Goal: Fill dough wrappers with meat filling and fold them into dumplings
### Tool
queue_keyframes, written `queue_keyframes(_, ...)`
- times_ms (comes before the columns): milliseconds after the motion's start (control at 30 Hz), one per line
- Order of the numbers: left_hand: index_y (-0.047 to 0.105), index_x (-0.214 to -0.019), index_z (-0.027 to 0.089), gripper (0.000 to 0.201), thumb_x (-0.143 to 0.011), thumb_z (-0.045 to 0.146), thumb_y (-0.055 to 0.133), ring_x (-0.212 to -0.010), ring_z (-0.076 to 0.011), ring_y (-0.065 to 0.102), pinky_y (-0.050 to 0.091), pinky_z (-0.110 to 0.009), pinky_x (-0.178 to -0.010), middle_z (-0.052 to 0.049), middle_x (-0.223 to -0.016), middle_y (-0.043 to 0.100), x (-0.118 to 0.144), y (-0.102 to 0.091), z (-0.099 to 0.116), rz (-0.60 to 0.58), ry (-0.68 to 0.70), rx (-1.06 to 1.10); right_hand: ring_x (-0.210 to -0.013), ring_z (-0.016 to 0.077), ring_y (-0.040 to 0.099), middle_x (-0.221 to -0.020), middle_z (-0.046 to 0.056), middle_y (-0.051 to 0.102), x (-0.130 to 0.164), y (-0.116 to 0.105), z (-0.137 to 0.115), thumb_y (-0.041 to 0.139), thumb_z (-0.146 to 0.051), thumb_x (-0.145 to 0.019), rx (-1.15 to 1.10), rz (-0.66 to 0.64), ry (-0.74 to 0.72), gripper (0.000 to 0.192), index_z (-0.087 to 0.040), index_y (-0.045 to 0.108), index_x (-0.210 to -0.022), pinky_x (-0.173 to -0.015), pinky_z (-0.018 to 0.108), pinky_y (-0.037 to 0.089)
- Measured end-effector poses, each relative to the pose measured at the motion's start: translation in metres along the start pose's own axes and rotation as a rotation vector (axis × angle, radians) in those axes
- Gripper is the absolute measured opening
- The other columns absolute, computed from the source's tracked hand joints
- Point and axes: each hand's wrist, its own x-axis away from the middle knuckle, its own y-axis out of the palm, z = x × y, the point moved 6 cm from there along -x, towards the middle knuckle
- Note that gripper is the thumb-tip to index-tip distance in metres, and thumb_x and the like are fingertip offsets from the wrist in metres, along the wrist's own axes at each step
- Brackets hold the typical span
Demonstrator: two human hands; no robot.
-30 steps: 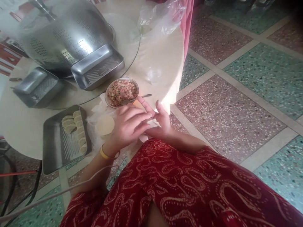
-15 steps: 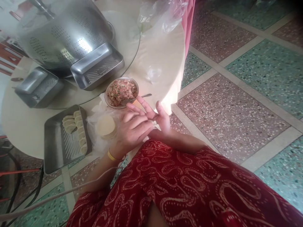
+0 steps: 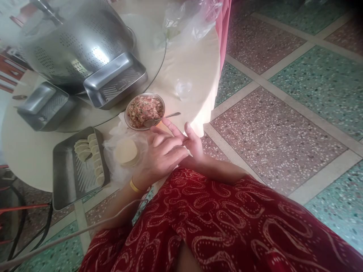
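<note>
At the table's [image 3: 34, 158] near edge, by my red-skirted lap, sit the big steel colander [image 3: 76, 41], then the tray [image 3: 64, 181] with its row of folded dumplings [image 3: 90, 155], the bowl of minced filling [image 3: 145, 110] with a spoon [image 3: 159, 119] in it, and the stack of round wrappers [image 3: 125, 152]. My left hand [image 3: 161, 158] lies over my right hand [image 3: 193, 145], fingers pressed together; what they pinch, I cannot tell.
</note>
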Motion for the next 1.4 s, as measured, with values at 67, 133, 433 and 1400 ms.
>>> queue_keyframes(67,0.066,-0.092,0.027,0.008,-0.092,0.035,0.063,-0.089,-0.019,0.057,0.043,-0.037,-0.081,0.001,-0.099,0.068,-0.001,-0.001,0.0,0.011,0.005,-0.007,-0.095,0.0168,0.068,-0.103,0.005,0.07,0.0,-0.003,0.0,0.026,-0.057,-0.097,0.023,-0.015,-0.019,0.05,-0.028,0.06,-0.119,-0.089,0.038,0.057)
queue_keyframes(133,0.066,-0.099,0.028,0.014,-0.092,0.04,0.063,-0.088,-0.019,0.056,0.044,-0.036,-0.079,0.0,-0.102,0.068,-0.002,-0.003,0.0,0.036,0.01,-0.02,-0.095,0.0168,0.068,-0.104,0.004,0.07,0.0,-0.003,0.0,0.026,-0.057,-0.097,0.046,-0.012,-0.036,0.05,-0.027,0.06,-0.119,-0.09,0.038,0.057)
queue_keyframes(433,0.07,-0.091,0.034,0.009,-0.093,0.037,0.061,-0.081,-0.0168,0.051,0.045,-0.032,-0.075,0.004,-0.101,0.065,-0.004,0.003,-0.004,0.02,0.037,0.079,-0.098,0.0187,0.067,-0.096,0.004,0.068,0.001,0.0,0.001,0.042,-0.061,-0.089,0.148,0.029,-0.027,0.048,-0.027,0.059,-0.117,-0.094,0.041,0.057)
queue_keyframes(1400,0.069,-0.099,0.023,0.009,-0.091,0.025,0.066,-0.087,-0.0166,0.062,0.043,-0.035,-0.08,-0.002,-0.098,0.071,0.017,-0.005,-0.002,0.141,-0.145,-0.017,-0.12,0.0167,0.06,-0.126,0.003,0.069,-0.004,-0.016,0.002,0.039,-0.07,-0.087,0.078,0.047,-0.138,0.058,-0.034,0.06,-0.126,-0.097,0.034,0.053)
